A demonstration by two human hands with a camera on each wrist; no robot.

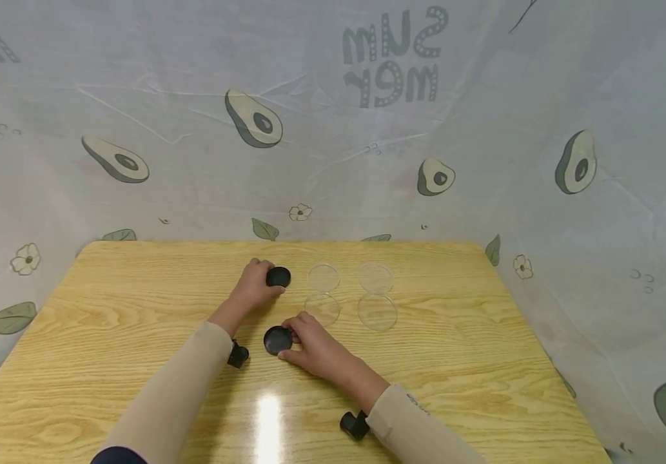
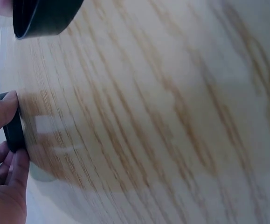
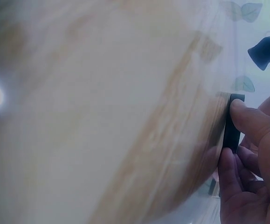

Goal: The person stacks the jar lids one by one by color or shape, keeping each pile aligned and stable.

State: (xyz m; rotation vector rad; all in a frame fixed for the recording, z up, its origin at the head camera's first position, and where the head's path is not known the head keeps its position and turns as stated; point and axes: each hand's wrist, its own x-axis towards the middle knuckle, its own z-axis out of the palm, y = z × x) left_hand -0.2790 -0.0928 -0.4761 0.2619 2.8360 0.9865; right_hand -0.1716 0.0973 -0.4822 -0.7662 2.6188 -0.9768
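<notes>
Left hand (image 1: 256, 283) has a snug thumb-and-finger pinch on a shallow, round, black plastic-looking dish (image 1: 278, 277), toward the far side of the wood-grain table (image 1: 135, 303). Nearer, a similar black dish (image 1: 277, 340) is rim-pinched by the right hand (image 1: 315, 348), probably to keep its face uncovered. Rightmost, four clear round discs (image 1: 377, 312) lie two-by-two, likely for easy reach.

A yellowish-brown wood-grain table (image 1: 454, 335) with a glossy surface reflects a bright patch of light. On it lie four clear, round, transparent discs (image 1: 376, 278) in two rows of two, and left of them two shallow, round black dishes (image 1: 277, 340), one nearer, one farther.
</notes>
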